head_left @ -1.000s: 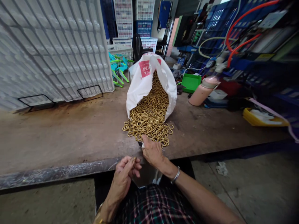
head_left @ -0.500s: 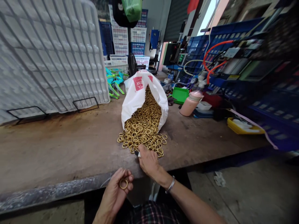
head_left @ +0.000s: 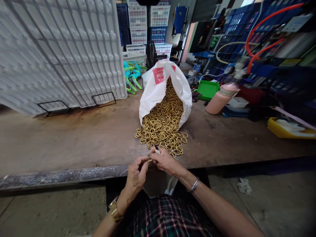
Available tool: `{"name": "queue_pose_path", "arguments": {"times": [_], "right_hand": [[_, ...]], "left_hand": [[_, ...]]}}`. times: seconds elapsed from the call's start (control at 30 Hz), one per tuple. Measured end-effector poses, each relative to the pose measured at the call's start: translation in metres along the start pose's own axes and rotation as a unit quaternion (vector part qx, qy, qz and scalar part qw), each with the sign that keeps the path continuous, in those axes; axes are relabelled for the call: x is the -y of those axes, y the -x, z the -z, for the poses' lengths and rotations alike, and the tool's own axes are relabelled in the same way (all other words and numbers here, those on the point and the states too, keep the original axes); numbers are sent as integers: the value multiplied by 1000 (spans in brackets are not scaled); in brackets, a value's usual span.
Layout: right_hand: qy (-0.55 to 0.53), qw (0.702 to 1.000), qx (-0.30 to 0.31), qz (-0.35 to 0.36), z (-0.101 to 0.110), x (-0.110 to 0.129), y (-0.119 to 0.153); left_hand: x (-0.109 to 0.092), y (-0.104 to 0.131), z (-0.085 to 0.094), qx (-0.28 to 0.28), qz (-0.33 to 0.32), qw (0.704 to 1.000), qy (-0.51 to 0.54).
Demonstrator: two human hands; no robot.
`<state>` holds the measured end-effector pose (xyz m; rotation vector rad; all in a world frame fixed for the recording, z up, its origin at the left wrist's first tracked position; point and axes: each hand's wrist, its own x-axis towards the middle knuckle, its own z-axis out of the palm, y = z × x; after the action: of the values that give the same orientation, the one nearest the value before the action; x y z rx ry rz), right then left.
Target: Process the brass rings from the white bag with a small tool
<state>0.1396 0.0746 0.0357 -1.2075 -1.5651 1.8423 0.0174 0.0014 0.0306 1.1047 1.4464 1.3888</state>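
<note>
Leftward, ridged panels (head_left: 84, 56) stand on the brown counter (head_left: 98, 135); left fingers (head_left: 141, 160) pinch a ring (head_left: 149, 160) near its edge; crates (head_left: 137, 18) stack behind; right fingers (head_left: 156, 158) grip a small tool (head_left: 157, 150) before loose rings (head_left: 163, 126) spilling from a bag (head_left: 153, 97); then a pink bottle (head_left: 218, 101).

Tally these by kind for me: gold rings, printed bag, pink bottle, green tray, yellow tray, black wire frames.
Gold rings: too many overlap to count
Printed bag: 1
Pink bottle: 1
Green tray: 1
Yellow tray: 1
Black wire frames: 2
Total without rings: 6
</note>
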Motion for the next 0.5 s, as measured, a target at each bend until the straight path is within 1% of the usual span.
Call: {"name": "queue_pose_path", "arguments": {"times": [0.07,0.17,0.23,0.3,0.4,0.5], "right_hand": [[14,1000,-13,8,-3,1,2],[121,988,-62,80,-7,5,5],[178,974,-79,113,-10,7,6],[198,970,-81,112,-12,7,5],[197,973,-70,100,-13,4,3],[199,972,-62,108,-13,0,1]], "left_hand": [[0,1,0,-1,13,1000,8],[0,2,-1,4,54,998,38],[1,2,-1,4,89,994,57],[3,3,0,3,127,989,69],[5,3,0,12,183,978,99],[4,5,1,32,210,968,136]]}}
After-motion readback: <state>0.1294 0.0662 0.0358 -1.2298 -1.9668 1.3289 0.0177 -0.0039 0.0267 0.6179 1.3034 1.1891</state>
